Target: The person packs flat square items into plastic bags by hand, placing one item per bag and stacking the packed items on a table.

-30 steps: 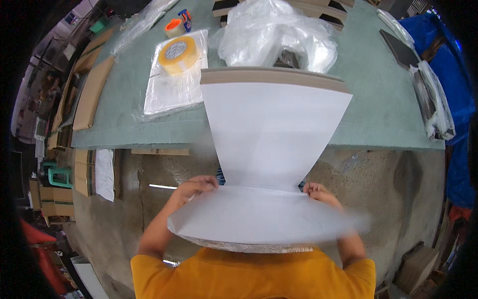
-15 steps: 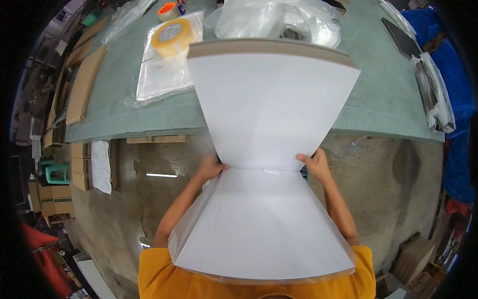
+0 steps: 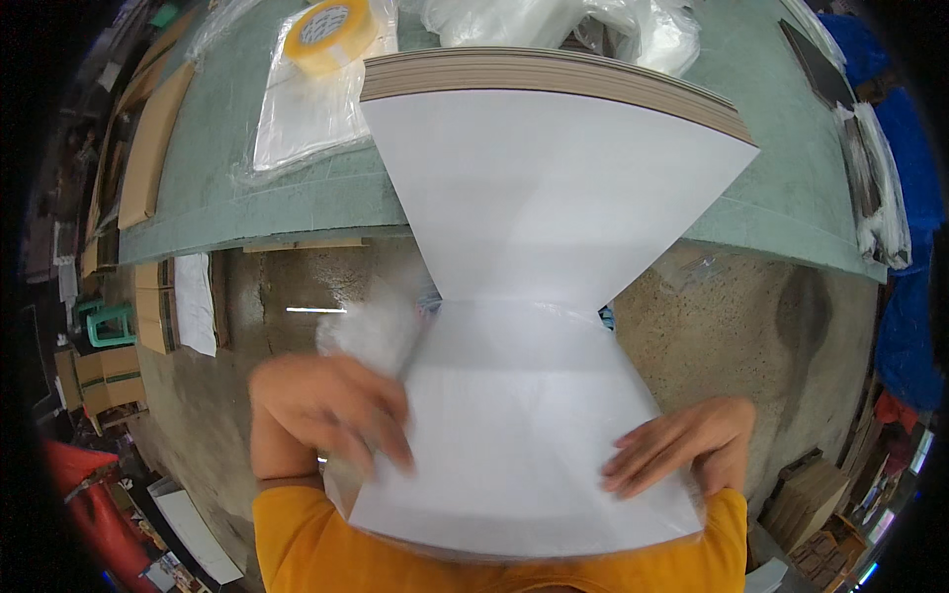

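In front of the green table, your white-faced board stack risked slipping, with no visible grip on it. Its layered end pointed away, its long axis seemingly running toward you. The white panel flared toward your chest, its thin clear film liable to snag. Your left hand blurred, its grip unclear; your right hand had fingers extended, gripping nothing.
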Available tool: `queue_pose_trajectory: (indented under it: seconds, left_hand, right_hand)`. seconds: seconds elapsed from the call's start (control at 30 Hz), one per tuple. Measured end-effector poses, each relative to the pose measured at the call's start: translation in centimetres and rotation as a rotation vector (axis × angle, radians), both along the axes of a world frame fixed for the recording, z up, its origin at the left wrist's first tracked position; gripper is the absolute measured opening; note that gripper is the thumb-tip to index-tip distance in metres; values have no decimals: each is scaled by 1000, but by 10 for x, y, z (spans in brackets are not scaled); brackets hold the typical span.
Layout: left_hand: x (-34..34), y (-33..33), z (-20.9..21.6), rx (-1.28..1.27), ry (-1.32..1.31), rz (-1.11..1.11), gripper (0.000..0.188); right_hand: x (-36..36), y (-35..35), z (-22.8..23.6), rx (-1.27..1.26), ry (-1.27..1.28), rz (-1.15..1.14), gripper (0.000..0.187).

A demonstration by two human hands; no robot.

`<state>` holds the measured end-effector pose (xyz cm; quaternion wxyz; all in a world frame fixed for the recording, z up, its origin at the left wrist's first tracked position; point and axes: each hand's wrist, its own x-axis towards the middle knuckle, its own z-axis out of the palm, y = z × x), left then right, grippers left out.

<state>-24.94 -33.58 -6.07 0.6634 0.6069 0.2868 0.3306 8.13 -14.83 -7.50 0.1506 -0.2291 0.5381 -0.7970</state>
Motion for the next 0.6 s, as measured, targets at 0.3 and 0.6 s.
queue_pose_trajectory:
  seconds: [0.3,0.6]
  left_hand:
    - [64,12,-197,-109,771,209,24]
    - [66,111,-3,172,248,783,45]
  right_hand:
    - [-23,-57,-157,778,-397,-214,54]
    - [-104,9,-9,104,-338,-970,21]
